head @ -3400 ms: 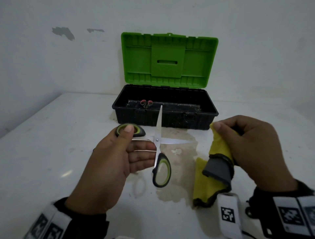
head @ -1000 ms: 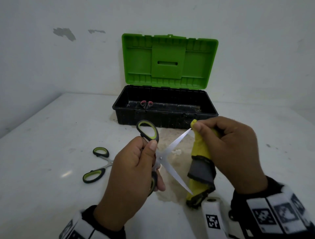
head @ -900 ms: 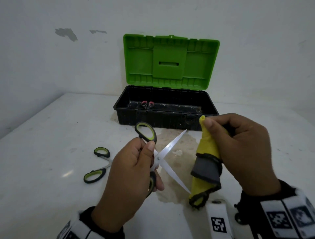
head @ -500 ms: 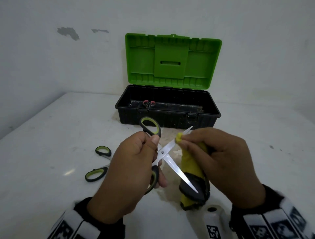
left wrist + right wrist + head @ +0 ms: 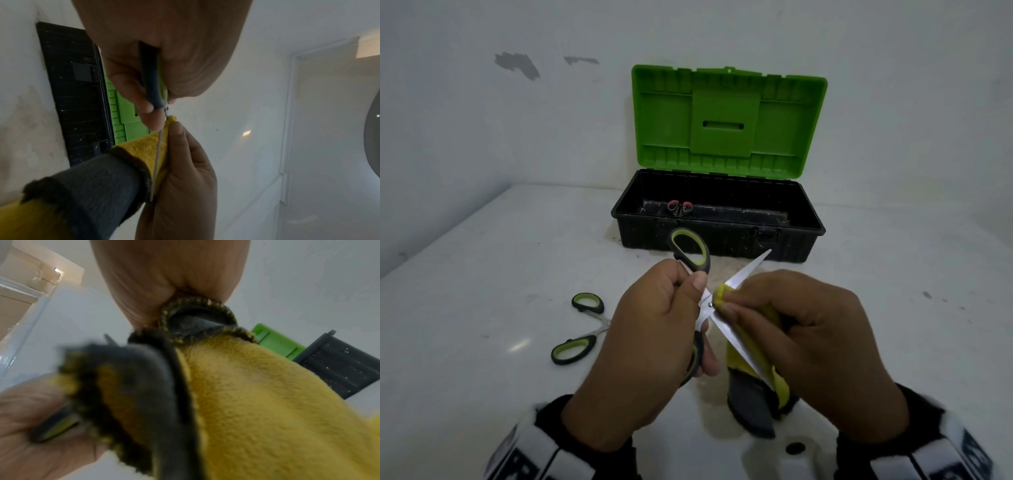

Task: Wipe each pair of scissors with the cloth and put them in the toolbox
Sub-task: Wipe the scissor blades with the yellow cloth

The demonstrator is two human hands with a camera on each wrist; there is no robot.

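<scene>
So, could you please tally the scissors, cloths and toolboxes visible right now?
Scissors: 3, held in the left hand, lying on the table, red-handled in the box
Cloth: 1, gripped by the right hand
Toolbox: 1
Total: 5

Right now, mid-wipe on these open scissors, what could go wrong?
1. The right hand pinches the cloth onto a bare blade of the open scissors; a slip could cut a finger.
2. The left hand grips only the handles, so the blades could snap shut.
3. The second pair lies unwiped on the table and could get overlooked.
</scene>
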